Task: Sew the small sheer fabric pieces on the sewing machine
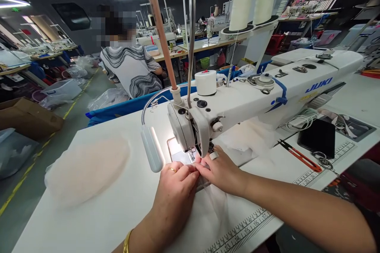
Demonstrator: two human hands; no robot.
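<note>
A white JUKI sewing machine [249,99] stands across the table, its presser foot [192,155] just beyond my fingertips. My left hand [178,189] is closed, thumb and fingers pinching sheer pale fabric [215,205] in front of the foot. Close beside it, to the right of the needle, my right hand [222,172] has its fingers drawn together on the same fabric. The sheer cloth hangs down between my wrists toward the table's front edge. My fingers hide the exact spot where the cloth meets the foot.
A stack of sheer pale pieces [89,170] lies on the left. A lamp [152,148] shines beside the needle. On the right lie orange-handled tweezers [299,156], a black phone [317,136] and keys [323,160]. A ruler strip [246,229] runs along the front. Another person [130,63] sits ahead.
</note>
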